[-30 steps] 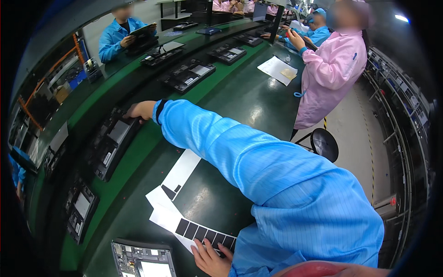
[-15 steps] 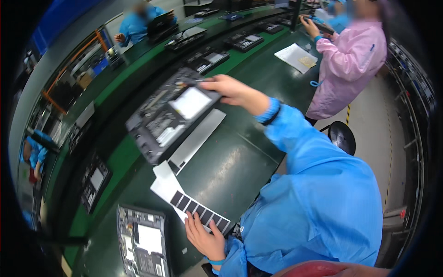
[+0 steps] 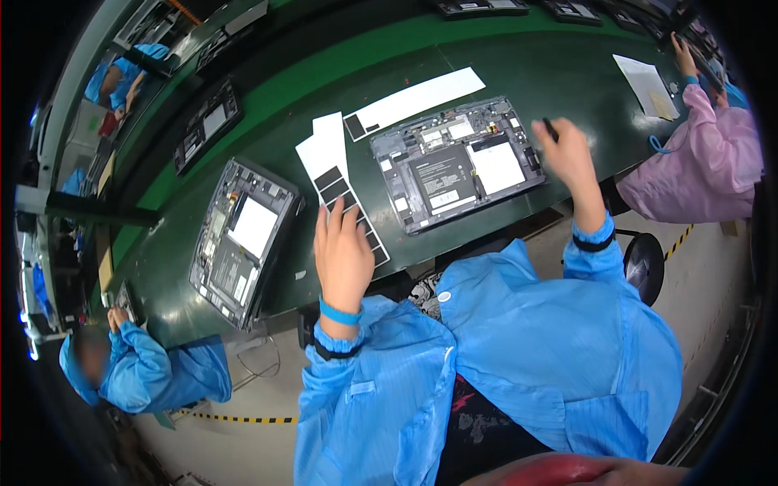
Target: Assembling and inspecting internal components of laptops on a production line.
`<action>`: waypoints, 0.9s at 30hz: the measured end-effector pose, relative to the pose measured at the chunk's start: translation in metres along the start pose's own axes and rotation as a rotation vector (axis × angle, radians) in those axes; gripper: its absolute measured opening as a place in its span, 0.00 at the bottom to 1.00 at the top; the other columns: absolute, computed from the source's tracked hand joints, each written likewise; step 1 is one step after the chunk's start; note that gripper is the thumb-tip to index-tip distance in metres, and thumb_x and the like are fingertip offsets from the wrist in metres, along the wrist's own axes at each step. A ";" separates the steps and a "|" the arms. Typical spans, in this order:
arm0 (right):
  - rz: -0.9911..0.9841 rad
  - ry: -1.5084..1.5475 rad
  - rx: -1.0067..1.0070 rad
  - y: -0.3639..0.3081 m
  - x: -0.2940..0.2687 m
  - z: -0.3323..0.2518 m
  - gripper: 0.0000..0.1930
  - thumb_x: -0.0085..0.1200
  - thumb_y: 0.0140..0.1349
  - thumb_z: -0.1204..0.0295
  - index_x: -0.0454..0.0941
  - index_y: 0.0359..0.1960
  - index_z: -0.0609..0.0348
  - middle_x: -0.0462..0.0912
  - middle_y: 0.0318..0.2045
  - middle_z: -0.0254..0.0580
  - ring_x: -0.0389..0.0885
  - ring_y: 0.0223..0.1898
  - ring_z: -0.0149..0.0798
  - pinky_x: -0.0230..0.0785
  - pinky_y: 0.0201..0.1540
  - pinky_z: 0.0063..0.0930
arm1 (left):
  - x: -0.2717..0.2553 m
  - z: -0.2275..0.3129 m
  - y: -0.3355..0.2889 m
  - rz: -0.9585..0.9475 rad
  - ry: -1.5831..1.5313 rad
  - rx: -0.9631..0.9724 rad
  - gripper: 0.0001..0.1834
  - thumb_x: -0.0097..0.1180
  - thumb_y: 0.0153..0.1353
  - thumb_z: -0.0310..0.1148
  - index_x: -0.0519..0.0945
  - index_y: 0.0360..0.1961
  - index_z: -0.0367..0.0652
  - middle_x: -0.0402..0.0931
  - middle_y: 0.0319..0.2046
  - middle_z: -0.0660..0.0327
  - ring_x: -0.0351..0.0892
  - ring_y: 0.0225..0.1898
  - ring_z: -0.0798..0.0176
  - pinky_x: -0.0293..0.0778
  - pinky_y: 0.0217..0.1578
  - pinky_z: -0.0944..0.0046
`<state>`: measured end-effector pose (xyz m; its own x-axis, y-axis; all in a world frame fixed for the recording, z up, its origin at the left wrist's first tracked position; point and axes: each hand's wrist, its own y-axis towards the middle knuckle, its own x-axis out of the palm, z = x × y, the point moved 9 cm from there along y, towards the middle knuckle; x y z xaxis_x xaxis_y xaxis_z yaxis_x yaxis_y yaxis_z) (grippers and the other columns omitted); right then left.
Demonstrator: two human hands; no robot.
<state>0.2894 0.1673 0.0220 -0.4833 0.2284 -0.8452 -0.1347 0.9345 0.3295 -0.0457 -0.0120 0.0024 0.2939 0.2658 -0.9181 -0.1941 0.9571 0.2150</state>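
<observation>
Before me on the green bench lies an opened laptop base [image 3: 442, 172], its dark battery, circuit board and a white rectangle uncovered. Close to its right edge, my right hand [image 3: 570, 155] is closed around a slim black stick-like thing [image 3: 551, 130] that I cannot name. My left hand [image 3: 344, 247] rests with fingers stretched over a white sheet of black rectangular stickers [image 3: 332, 180], partly covering them. Left of that hand another opened laptop base [image 3: 247, 239] sits at an angle. A white strip [image 3: 421, 99] with one black sticker at its end lies behind the nearer base.
Further laptop bases [image 3: 209, 125] stand on the green line beyond the bench. A co-worker in pink [image 3: 697, 174] is at the right, near a paper sheet [image 3: 644, 85]. Another in blue [image 3: 146, 368] sits at the lower left. A round black stool [image 3: 644, 263] stands behind the bench edge.
The laptop base that my right hand carried is down on the bench, and that hand has let go of it. My left hand remains over the sticker sheet. The view has swung.
</observation>
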 end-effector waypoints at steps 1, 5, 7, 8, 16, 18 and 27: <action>-0.005 0.007 -0.007 0.009 -0.004 -0.009 0.19 0.52 0.64 0.60 0.77 0.33 0.70 0.76 0.23 0.52 0.75 0.25 0.37 0.67 0.29 0.34 | -0.004 0.007 0.008 -0.001 -0.043 0.030 0.15 0.51 0.60 0.28 0.76 0.49 0.38 0.71 0.56 0.50 0.65 0.60 0.42 0.62 0.59 0.51; 0.033 0.788 -0.184 0.046 0.003 -0.081 0.19 0.50 0.65 0.60 0.77 0.31 0.68 0.76 0.23 0.51 0.72 0.24 0.43 0.67 0.34 0.31 | -0.011 0.026 0.058 -0.023 -0.245 0.054 0.16 0.53 0.61 0.32 0.76 0.48 0.37 0.74 0.51 0.47 0.70 0.55 0.43 0.66 0.56 0.53; -0.101 0.624 -0.215 0.060 0.019 -0.130 0.25 0.44 0.67 0.54 0.78 0.27 0.68 0.79 0.21 0.53 0.78 0.27 0.45 0.68 0.36 0.32 | -0.005 0.018 0.087 0.052 -0.319 0.043 0.17 0.52 0.62 0.34 0.76 0.48 0.35 0.73 0.53 0.47 0.69 0.56 0.42 0.65 0.57 0.53; -0.245 0.524 -0.174 0.070 0.043 -0.143 0.27 0.42 0.67 0.52 0.77 0.26 0.67 0.80 0.22 0.53 0.79 0.27 0.46 0.69 0.34 0.34 | 0.003 0.008 0.099 0.129 -0.310 0.062 0.19 0.51 0.63 0.36 0.76 0.49 0.34 0.72 0.54 0.47 0.67 0.58 0.41 0.64 0.58 0.52; -0.506 0.958 -0.033 0.081 0.161 -0.150 0.19 0.55 0.62 0.58 0.80 0.28 0.66 0.81 0.23 0.38 0.80 0.25 0.29 0.71 0.27 0.20 | 0.072 -0.019 0.133 -0.075 -0.249 0.054 0.32 0.41 0.66 0.53 0.68 0.60 0.38 0.64 0.62 0.49 0.55 0.67 0.46 0.49 0.65 0.45; -0.485 0.829 -0.064 0.079 0.156 -0.152 0.20 0.58 0.60 0.57 0.81 0.31 0.67 0.82 0.22 0.40 0.82 0.25 0.30 0.72 0.28 0.20 | 0.074 -0.018 0.132 -0.054 -0.251 0.060 0.32 0.41 0.66 0.53 0.68 0.60 0.38 0.64 0.63 0.50 0.54 0.68 0.47 0.48 0.66 0.46; -0.342 0.534 -0.105 0.078 0.153 -0.160 0.19 0.62 0.51 0.52 0.86 0.27 0.59 0.83 0.20 0.44 0.82 0.24 0.42 0.72 0.30 0.31 | 0.072 -0.012 0.125 -0.092 -0.170 0.034 0.39 0.41 0.65 0.54 0.54 0.68 0.38 0.62 0.64 0.50 0.51 0.69 0.45 0.43 0.67 0.45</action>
<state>0.0668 0.2318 -0.0138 -0.7583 -0.2709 -0.5929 -0.4288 0.8923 0.1407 -0.0602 0.1255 -0.0411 0.4631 0.1896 -0.8658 -0.1278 0.9809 0.1464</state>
